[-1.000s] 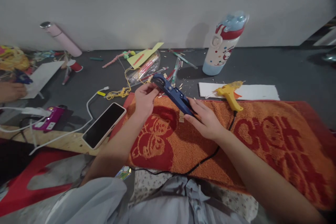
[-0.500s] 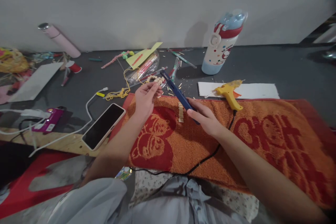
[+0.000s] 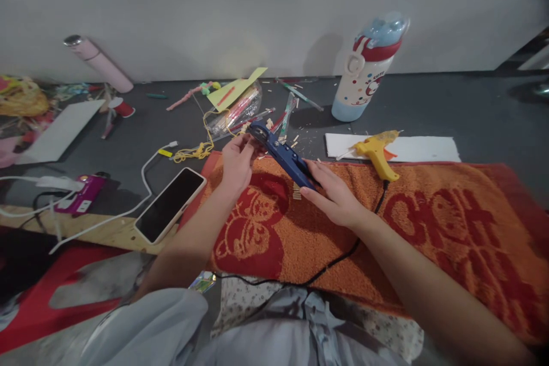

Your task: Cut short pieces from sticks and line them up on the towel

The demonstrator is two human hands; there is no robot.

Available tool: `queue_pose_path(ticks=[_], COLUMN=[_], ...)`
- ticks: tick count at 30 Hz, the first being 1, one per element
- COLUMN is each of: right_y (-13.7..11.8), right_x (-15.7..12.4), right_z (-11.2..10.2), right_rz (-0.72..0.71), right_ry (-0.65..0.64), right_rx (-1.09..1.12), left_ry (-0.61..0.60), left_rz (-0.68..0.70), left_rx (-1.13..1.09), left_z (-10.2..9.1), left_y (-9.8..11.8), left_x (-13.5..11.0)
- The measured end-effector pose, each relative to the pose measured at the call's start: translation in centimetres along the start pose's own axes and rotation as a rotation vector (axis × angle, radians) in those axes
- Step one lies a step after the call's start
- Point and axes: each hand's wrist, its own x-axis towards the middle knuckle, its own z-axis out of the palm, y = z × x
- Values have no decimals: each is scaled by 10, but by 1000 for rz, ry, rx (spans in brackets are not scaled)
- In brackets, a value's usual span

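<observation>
My right hand (image 3: 337, 194) is closed round the handles of a blue plier-like hand tool (image 3: 287, 161), held slanting above the towel. Its dark head points up and left, close to the fingertips of my left hand (image 3: 237, 163). Those fingers are pinched together by the tool's head; whatever they hold is hidden. Under the tool, a row of short pale stick pieces (image 3: 297, 191) lies on the orange and red towel (image 3: 330, 246), partly covered by the tool. More small pale pieces (image 3: 295, 140) are scattered on the dark table beyond.
A yellow glue gun (image 3: 377, 151) rests on a white board (image 3: 424, 148), its black cord crossing the towel. A bottle (image 3: 364, 74) stands behind. To the left are a phone (image 3: 171, 205), yellow cord (image 3: 193, 152), white cable (image 3: 146, 174) and purple power adapter (image 3: 83, 194). Plastic-wrapped sticks (image 3: 235, 114) lie at the back.
The blue tool has turned in my right hand, showing its broader side, and its head has come down and left to my left fingertips. My left hand has barely moved.
</observation>
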Motion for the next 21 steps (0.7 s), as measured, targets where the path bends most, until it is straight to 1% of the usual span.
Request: queue_pose_path(ticks=[8,16,21], right_y=[1,2,4], right_x=[1,1,1], right_z=[0,1,2], right_rz=[-2,19,26], right_ry=[11,30,71], right_rx=[10,17,-8], left_ry=[-48,-23,-15], left_rz=[41,68,94], left_rx=[37,77,76], left_z=[-5,-7,-7], left_y=[0,-4,-6], left_x=[5,6,7])
